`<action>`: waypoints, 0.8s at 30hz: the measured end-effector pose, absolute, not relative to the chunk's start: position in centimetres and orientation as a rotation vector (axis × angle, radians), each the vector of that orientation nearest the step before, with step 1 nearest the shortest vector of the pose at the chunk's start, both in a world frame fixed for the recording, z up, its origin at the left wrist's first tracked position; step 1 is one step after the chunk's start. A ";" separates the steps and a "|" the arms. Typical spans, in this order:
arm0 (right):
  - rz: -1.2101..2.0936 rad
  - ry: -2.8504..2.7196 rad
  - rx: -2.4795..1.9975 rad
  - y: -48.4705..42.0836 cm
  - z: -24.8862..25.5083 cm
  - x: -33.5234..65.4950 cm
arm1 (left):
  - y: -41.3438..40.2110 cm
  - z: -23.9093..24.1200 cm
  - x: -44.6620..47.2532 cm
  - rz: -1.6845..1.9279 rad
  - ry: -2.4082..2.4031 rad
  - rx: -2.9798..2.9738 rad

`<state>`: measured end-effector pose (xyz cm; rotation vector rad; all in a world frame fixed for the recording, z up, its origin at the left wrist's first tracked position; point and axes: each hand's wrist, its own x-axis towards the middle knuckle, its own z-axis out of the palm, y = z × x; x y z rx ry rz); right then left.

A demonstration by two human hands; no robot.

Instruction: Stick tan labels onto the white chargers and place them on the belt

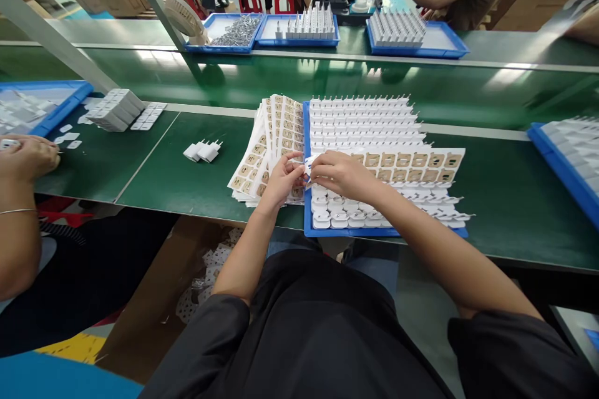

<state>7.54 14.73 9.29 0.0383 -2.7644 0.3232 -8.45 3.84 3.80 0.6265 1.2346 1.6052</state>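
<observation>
My left hand (286, 179) has its fingers closed on a small white plastic part (308, 165) at the tray's left edge. From the other side, my right hand (344, 174) pinches at the same part, its fingertips hiding much of it. Below my hands is a blue tray (306, 215) with rows of white plastic parts (365, 118) that have thin metal pins. Across these rows lies a sheet of tan stickers (416, 165), partly behind my right hand. A fanned stack of similar sticker sheets (255, 162) rests left of the tray, beside my left hand.
Several loose white parts (203, 151) lie on the green bench left of the sheets. Farther left are stacked white pieces (116, 109) and another person's hand (30, 159). A blue tray (566, 162) stands at right. An open carton (159, 287) sits below the bench.
</observation>
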 end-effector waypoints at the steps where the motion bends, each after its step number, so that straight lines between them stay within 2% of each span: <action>1: 0.335 -2.761 0.006 14.8 9.3 7.7 | 3.8 3.9 -8.3 1.614 1.247 0.642; 9: 0.370 -2.786 -0.131 15.1 9.4 7.0 | 2.0 3.7 -7.9 1.582 1.311 0.883; 24: 0.343 -2.869 -0.163 15.1 9.5 6.8 | 2.3 2.9 -7.6 1.677 1.413 0.871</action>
